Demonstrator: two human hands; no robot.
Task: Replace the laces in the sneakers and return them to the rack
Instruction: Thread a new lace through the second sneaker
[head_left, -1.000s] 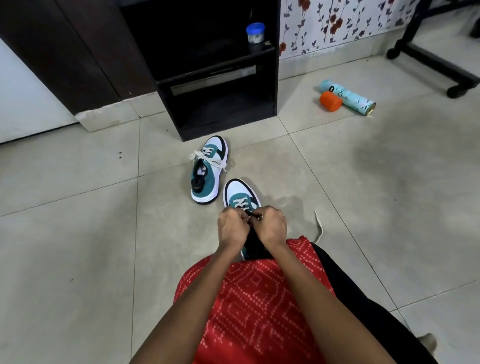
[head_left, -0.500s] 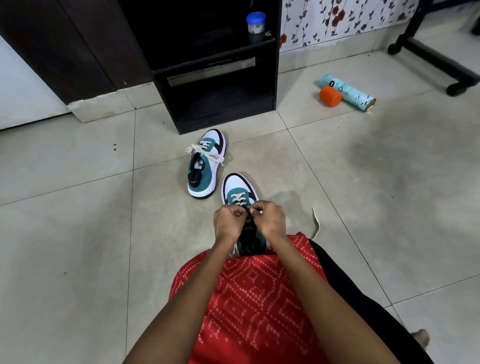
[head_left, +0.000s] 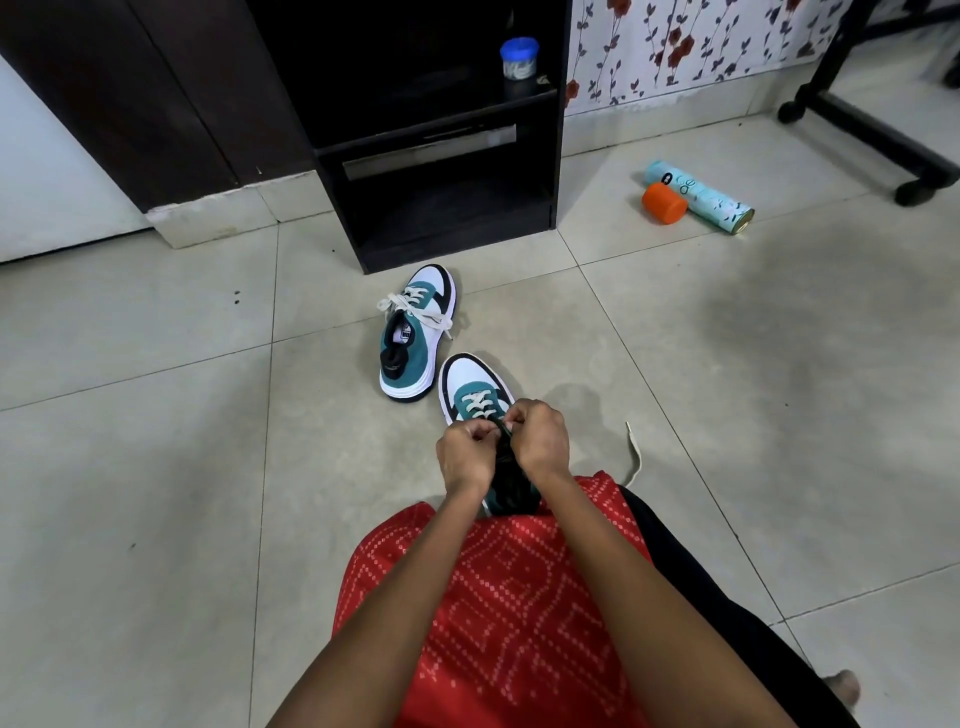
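Near sneaker (head_left: 470, 387): teal, white and black, toe pointing away on the tiled floor (head_left: 156, 467), its heel end against the red patterned garment (head_left: 498, 597); cream lace crossed over the lower eyelets.
Left hand (head_left: 465, 454): fingers curled, pinched at the top of the tongue; whether it grips lace or tongue cannot be told.
Right hand (head_left: 537, 436): fingertips closed on something small at the same spot, touching the left hand.
Loose lace end (head_left: 635, 452): trails on the floor just right of that shoe.
Far sneaker (head_left: 415, 338): laced, lace ends spread loose, lying just in front of the dark rack (head_left: 441, 171).
Rack shelf: small blue-lidded jar (head_left: 518, 58).
Floor, right: orange cap (head_left: 663, 203) touching a pale blue can (head_left: 698, 196) on its side.
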